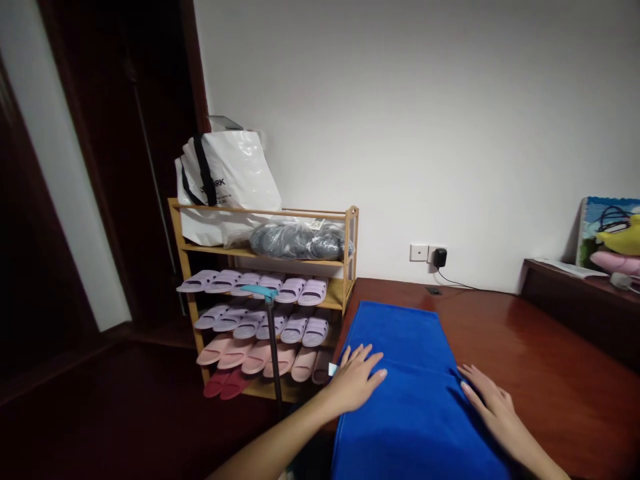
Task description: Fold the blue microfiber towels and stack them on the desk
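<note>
Blue rectangular soft-fabric cloth lies lengthwise along the left edge of the glossy reddish-brown tabletop.
At that edge, beside a small white tag, the left hand rests spread on the cloth, grasping nothing; a leftward push could slide the fabric over the edge. A faint crease crosses the middle. Rightward, the right hand meets the cloth's long side, fingers loosely extended, apparently gripping nothing; pressing inward could bunch it.

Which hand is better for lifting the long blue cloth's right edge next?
Probably the right hand: it is right by that edge of the long, rectangular blue fabric cloth, while the left hand is over the cloth's left side.
</note>
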{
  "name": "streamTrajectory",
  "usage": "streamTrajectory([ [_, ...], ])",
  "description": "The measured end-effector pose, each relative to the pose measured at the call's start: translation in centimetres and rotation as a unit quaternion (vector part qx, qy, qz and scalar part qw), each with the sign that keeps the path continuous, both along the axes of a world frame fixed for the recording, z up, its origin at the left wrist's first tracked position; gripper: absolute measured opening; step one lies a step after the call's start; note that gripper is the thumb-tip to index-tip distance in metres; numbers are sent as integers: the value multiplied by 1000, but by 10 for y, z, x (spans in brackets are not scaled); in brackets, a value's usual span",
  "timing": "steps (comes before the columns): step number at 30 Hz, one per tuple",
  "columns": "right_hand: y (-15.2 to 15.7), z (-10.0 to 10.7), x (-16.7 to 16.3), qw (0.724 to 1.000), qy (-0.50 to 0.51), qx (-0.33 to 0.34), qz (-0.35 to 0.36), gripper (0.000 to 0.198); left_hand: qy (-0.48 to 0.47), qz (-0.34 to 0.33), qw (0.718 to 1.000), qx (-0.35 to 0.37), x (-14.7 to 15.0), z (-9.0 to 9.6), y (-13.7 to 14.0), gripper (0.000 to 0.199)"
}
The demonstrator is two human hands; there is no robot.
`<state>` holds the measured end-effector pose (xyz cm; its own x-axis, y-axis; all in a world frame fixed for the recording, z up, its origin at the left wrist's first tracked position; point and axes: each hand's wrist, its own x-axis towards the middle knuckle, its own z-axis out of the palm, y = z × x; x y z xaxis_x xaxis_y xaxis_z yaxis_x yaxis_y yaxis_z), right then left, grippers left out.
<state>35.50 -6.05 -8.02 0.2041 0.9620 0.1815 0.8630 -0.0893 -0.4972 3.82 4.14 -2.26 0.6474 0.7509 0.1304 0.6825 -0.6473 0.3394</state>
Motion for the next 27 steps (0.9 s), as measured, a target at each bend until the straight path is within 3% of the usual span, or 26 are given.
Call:
streamTrajectory([
  [3, 9, 1, 24, 997, -42, 26, -52, 61, -55, 18, 998, 37, -2, 3, 26, 43],
  [8, 16, 2, 43, 999, -5, 11, -41, 43, -81, 29, 994, -66, -6, 1, 66, 32],
  [12, 16, 7, 40, 999, 33, 39, -13, 36, -93, -1, 990, -109, -1, -1, 81, 25],
  [18, -6, 12, 30, 977, 160, 137, -19, 40, -199, -27, 974, -101, -7, 5, 55, 12],
  [23, -28, 22, 20, 945, 262, 173, -92, 49, -374, -50, 901, -213, -26, 9, 31, 22],
  [27, -45, 30, 3, 934, 248, 224, -128, 51, -441, -13, 881, -173, -37, 16, 14, 19],
])
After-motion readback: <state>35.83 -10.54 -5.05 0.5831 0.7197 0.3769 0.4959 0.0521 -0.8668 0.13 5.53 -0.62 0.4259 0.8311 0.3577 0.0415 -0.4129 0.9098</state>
